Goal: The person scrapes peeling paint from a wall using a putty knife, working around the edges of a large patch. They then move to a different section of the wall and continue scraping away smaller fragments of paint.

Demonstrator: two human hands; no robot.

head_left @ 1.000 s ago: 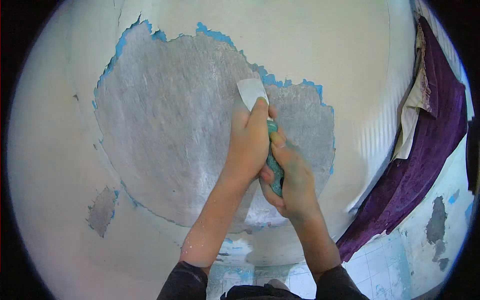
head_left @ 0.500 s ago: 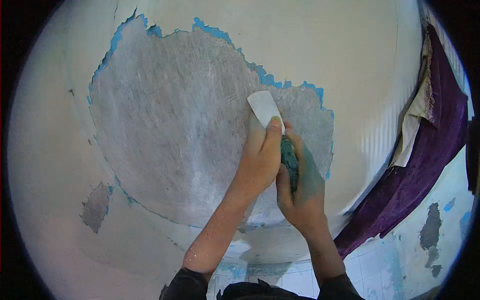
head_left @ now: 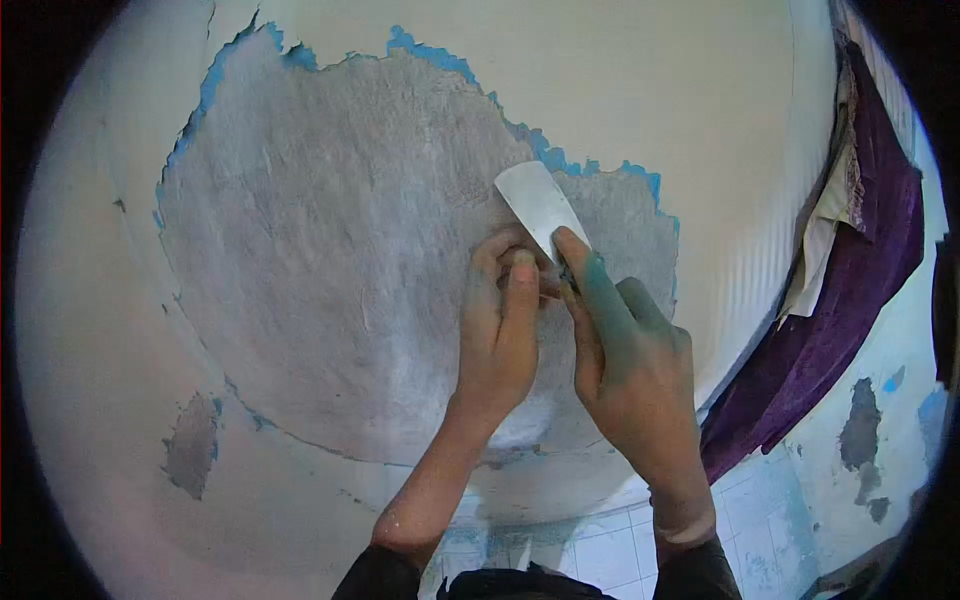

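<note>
A putty knife (head_left: 540,205) with a pale, broad blade points up and to the left in front of the bare grey patch of wall (head_left: 330,230). My right hand (head_left: 640,355) grips it, with the index finger laid along the lower blade; the handle is mostly hidden in the fist. Greenish dust or paint tints the back of that hand. Beside it, my left hand (head_left: 505,320) has its fingers curled in and its thumb up, close to the base of the blade. Whether those fingers hold anything is hidden.
Jagged blue edges (head_left: 555,158) border the patch, with cream paint (head_left: 660,80) around it. Purple cloth (head_left: 830,310) hangs at the right. Smaller bare spots (head_left: 192,445) mark the lower wall. White tiles (head_left: 610,550) lie below.
My left thumb has come off the blade, and that hand has shifted slightly left with its fingers curled. My right hand has turned over the handle, its index finger now on the blade.
</note>
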